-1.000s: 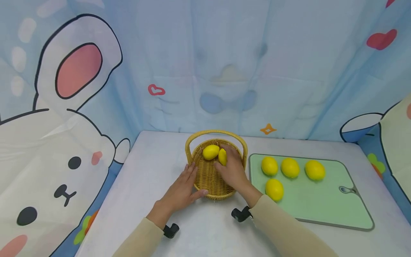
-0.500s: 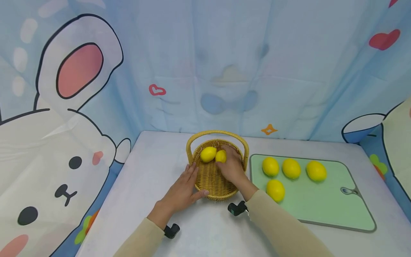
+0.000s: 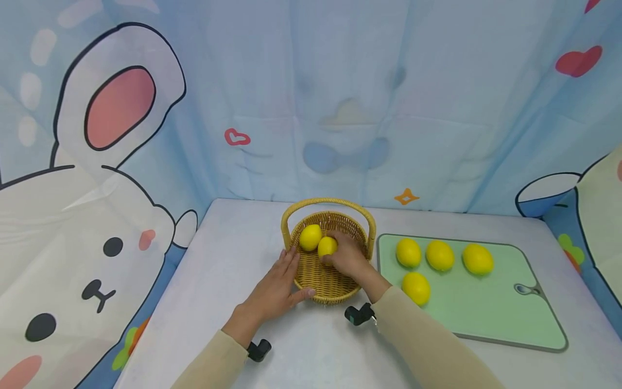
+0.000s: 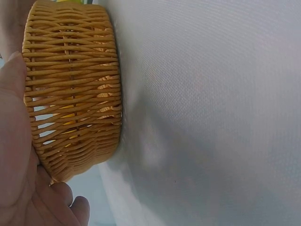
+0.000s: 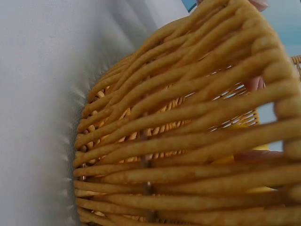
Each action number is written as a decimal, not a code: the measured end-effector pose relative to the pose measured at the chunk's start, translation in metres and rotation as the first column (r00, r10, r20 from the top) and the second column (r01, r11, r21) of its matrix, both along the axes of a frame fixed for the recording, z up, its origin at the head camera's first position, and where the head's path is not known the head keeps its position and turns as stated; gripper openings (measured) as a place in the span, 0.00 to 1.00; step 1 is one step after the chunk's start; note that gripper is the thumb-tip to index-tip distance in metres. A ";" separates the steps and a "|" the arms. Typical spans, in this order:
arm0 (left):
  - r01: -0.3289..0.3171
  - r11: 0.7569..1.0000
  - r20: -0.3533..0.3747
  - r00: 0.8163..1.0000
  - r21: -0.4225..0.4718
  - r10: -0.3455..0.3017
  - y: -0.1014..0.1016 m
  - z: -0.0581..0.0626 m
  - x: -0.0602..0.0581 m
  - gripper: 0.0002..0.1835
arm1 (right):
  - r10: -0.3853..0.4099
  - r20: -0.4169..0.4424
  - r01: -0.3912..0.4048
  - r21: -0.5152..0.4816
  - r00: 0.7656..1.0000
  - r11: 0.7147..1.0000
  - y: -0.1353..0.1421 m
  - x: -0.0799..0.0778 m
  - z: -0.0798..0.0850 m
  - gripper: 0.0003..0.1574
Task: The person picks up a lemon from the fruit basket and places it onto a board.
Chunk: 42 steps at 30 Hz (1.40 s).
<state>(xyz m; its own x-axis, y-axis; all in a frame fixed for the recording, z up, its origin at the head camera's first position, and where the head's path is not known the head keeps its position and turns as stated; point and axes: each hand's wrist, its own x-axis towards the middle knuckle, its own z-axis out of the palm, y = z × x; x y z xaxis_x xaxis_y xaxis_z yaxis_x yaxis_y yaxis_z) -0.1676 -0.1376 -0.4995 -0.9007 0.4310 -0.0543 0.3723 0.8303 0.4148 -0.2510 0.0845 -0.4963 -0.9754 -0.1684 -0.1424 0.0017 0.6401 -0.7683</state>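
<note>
A round wicker basket (image 3: 318, 275) with a tall arched handle stands on the table. Inside, my right hand (image 3: 349, 256) grips a lemon (image 3: 327, 247) between thumb and fingers, low in the basket. Close to its left lies a second lemon (image 3: 310, 237). My left hand (image 3: 274, 286) rests against the basket's near left side, fingers straight along the rim and thumb out at the front edge. In the left wrist view that hand (image 4: 19, 155) spans the woven wall (image 4: 73, 89). Weave hides most of the right hand's grip in the right wrist view.
Right of the basket lies a pale green cutting board (image 3: 486, 308) bearing several lemons (image 3: 439, 255), one of them nearer the front (image 3: 416, 288). A printed curtain (image 3: 340, 108) hangs behind the white table (image 3: 311, 351).
My right hand has drawn its lemon slightly left and nearer inside the basket. The other lemon has shifted left and nearer too. My left hand stays against the basket.
</note>
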 end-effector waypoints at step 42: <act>0.003 1.000 0.005 1.000 -0.002 -0.003 -0.001 0.002 0.000 0.55 | 0.041 -0.238 -0.075 -0.135 0.971 0.988 0.009 0.027 0.019 0.47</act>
<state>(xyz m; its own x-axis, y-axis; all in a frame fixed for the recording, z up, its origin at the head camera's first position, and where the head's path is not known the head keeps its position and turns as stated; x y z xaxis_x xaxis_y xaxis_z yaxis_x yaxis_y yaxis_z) -0.1672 -0.1383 -0.4972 -0.8993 0.4334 -0.0593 0.3727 0.8300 0.4150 -0.2242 0.0932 -0.4772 -0.9667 -0.2274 0.1174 -0.2223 0.5185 -0.8257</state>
